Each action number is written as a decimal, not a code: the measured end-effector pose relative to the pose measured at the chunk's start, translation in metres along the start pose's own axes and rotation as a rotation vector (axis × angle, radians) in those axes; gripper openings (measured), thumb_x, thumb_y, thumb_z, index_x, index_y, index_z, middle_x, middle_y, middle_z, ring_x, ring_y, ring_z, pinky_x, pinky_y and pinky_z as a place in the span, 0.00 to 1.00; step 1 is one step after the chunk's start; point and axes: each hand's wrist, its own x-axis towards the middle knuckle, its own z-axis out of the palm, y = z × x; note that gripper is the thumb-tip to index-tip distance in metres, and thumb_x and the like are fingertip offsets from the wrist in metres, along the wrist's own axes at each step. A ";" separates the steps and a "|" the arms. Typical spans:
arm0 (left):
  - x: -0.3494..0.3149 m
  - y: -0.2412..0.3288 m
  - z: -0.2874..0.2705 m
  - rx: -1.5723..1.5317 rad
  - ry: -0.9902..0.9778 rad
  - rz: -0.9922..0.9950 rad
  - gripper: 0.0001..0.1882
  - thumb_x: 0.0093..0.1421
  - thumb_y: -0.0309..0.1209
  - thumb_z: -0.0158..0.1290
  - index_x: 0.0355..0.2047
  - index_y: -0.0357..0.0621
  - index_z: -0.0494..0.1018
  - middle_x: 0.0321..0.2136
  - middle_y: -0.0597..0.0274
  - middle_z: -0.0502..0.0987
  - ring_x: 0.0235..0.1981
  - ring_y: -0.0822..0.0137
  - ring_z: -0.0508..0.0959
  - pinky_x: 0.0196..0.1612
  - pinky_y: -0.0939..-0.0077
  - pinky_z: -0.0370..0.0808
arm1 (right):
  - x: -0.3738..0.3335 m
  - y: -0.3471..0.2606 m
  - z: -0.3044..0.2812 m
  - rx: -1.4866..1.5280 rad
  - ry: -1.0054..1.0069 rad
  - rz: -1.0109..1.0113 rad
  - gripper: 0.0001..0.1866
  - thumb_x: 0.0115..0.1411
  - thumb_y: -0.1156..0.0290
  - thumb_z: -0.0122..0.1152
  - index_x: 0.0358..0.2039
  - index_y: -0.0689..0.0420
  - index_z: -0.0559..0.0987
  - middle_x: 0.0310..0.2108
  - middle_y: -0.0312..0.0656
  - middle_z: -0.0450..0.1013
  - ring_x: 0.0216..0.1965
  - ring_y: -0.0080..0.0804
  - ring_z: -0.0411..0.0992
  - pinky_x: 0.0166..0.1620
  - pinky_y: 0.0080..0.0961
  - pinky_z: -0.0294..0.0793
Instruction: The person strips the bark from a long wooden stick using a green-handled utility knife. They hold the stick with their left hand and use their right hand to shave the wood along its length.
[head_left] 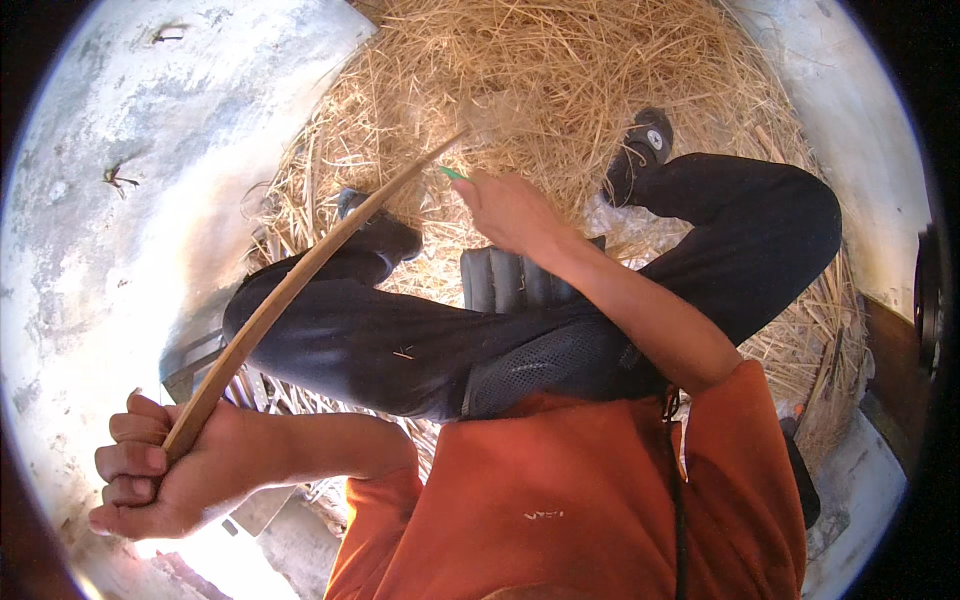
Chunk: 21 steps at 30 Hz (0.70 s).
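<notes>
My left hand (165,470) is closed round the thick lower end of a long, slightly curved wooden strip (285,293). The strip slants up and to the right over my left leg and narrows to a thin tip above the straw. Near that tip, my right hand (515,212) is closed with the thumb pointing toward the strip. A small green piece (453,174) pokes out beside the thumb, a short gap away from the wood. The rest of it is hidden in my fingers, so its kind cannot be made out.
Loose straw (560,70) covers the floor ahead and around my feet. My legs in black trousers (750,220) are bent apart, with a dark ribbed object (515,280) between them. Pale worn surfaces (130,230) flank the straw on both sides.
</notes>
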 end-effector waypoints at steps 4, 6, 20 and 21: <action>0.000 -0.001 -0.001 0.005 -0.003 -0.002 0.24 0.66 0.42 0.38 0.13 0.54 0.48 0.09 0.71 0.52 0.12 0.78 0.45 0.18 0.81 0.44 | 0.010 -0.005 0.009 0.002 -0.065 0.020 0.27 0.67 0.56 0.35 0.33 0.69 0.73 0.27 0.62 0.72 0.34 0.58 0.73 0.39 0.49 0.71; 0.002 -0.002 -0.002 0.005 0.000 -0.005 0.24 0.66 0.42 0.38 0.13 0.54 0.48 0.10 0.71 0.51 0.13 0.78 0.45 0.18 0.81 0.44 | 0.034 0.024 0.021 -0.157 -0.069 0.023 0.27 0.68 0.55 0.34 0.34 0.69 0.73 0.29 0.61 0.73 0.34 0.58 0.73 0.40 0.48 0.72; 0.015 -0.009 -0.015 -0.008 0.011 -0.039 0.23 0.66 0.41 0.36 0.13 0.55 0.47 0.10 0.71 0.51 0.13 0.77 0.45 0.18 0.81 0.43 | 0.034 -0.015 0.008 -0.100 -0.084 -0.084 0.26 0.67 0.53 0.34 0.37 0.63 0.74 0.27 0.60 0.72 0.32 0.57 0.72 0.40 0.48 0.70; 0.016 -0.010 -0.015 0.001 0.015 -0.041 0.23 0.66 0.41 0.36 0.14 0.55 0.47 0.10 0.71 0.51 0.13 0.77 0.45 0.18 0.81 0.43 | 0.043 0.001 0.018 -0.129 -0.085 -0.110 0.26 0.67 0.53 0.34 0.37 0.63 0.74 0.27 0.60 0.72 0.32 0.57 0.72 0.40 0.49 0.70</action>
